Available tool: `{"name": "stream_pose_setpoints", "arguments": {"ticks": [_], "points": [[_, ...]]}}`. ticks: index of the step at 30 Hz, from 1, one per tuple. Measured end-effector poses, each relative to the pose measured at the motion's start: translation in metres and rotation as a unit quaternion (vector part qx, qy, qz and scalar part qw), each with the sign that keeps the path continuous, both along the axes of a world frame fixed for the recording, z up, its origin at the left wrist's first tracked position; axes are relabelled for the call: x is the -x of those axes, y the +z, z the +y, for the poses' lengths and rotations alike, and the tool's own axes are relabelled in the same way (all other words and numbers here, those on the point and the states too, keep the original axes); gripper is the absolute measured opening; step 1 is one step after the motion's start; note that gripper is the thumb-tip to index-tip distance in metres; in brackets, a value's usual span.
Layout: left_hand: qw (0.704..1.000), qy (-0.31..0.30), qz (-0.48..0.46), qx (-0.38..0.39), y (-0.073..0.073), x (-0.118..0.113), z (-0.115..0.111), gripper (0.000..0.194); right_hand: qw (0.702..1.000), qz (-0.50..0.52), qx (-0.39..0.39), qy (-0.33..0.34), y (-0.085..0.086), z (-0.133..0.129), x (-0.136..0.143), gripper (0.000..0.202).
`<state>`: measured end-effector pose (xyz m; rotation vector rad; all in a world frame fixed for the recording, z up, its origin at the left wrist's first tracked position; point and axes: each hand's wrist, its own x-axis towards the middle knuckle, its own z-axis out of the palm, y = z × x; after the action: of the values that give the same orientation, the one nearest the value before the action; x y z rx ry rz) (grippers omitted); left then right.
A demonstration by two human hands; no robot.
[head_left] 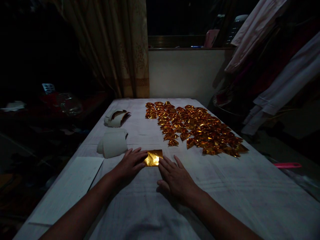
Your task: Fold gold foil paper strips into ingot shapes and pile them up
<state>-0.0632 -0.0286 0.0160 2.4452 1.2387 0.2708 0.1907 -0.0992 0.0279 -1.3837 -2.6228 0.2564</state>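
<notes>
A shiny sheet of gold foil paper (154, 158) lies flat on the cloth-covered table (147, 200) between my hands. My left hand (132, 161) rests with its fingers stretched out, their tips touching the sheet's left side. On the right edge, the fingertips of my right hand (175, 176) lie flat, with the thumb held apart. Beyond the right hand spreads a large group of folded gold foil pieces (200, 128). Left of the sheet is a curled roll of pale paper (115, 143), with a second curled roll (115, 118) behind it.
A flat white board or sheet (67, 190) lies at the table's left edge. Clothes (282, 86) hang at the right, near a pink handle (287, 165). A curtain (125, 50) and a pale wall (185, 73) stand behind the table. The left side is dark and cluttered.
</notes>
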Motion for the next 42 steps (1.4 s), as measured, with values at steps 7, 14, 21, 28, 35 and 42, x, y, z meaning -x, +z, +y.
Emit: {"name": "stream_pose_setpoints", "arguments": {"ticks": [7,14,21,28,35,42], "points": [[1.000,-0.006,-0.007,-0.005,-0.004,0.005,0.001,0.048,0.999,0.031,0.020,0.039,-0.002,0.006,0.022,0.057],[1.000,-0.011,0.009,-0.005,-0.005,0.021,0.003,0.049,0.999,0.026,0.026,-0.007,-0.008,-0.003,-0.014,0.053],[0.992,0.011,-0.035,-0.119,0.015,-0.008,-0.024,0.032,0.999,0.034,0.012,-0.015,-0.002,0.001,-0.010,0.044],[0.984,0.002,0.083,-0.155,0.021,-0.047,-0.032,0.007,0.999,0.017,-0.005,-0.045,0.008,0.018,-0.001,0.018],[0.954,-0.039,0.094,-0.283,0.006,-0.043,-0.030,0.016,0.995,0.067,-0.047,-0.064,-0.007,0.028,0.002,0.010],[0.965,-0.004,0.038,-0.261,0.006,-0.037,-0.028,0.021,0.978,0.167,-0.077,-0.102,-0.026,0.032,-0.002,0.011]]}}
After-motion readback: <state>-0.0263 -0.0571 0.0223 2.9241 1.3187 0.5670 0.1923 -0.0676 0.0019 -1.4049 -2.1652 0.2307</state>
